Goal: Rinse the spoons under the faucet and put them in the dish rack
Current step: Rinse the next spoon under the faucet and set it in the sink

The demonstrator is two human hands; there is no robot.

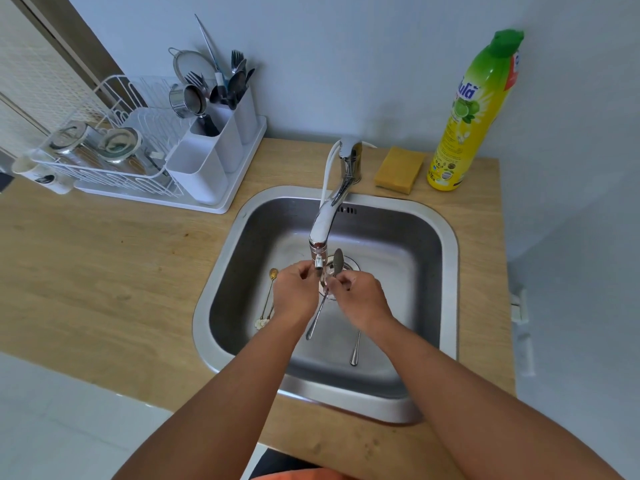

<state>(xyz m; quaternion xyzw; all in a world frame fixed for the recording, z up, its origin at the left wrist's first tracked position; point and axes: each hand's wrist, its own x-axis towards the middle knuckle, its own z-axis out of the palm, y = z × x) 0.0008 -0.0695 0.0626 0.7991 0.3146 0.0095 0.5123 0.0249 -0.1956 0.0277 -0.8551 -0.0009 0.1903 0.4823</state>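
My hands meet over the middle of the sink (214,306), right under the nozzle of the faucet (325,216). My right hand (360,296) pinches a steel spoon (337,261) at the neck with curled fingers. The bowl stands up just beside the nozzle, and the long handle slants down and to the left between my wrists. My left hand (294,292) has its fingers curled close against the nozzle and the spoon's neck - whether they actually grip the spoon I cannot tell.

Two more pieces lie on the sink floor. A gold spoon (273,272) is to the left of my left hand, its decorated end near the left wall. A second steel handle (355,351) pokes out from under my right wrist, its bowl hidden.

On the wooden surface (104,271), back left, sits the white dish rack (114,161). It holds a couple of glass pieces, and its cutlery caddy (214,147) is crowded with forks, spoons and a strainer. Behind the sink to the right are a yellow sponge (398,171) and, just beside it, a tall bottle of dish soap (474,112) - green cap, standing upright against the wall.
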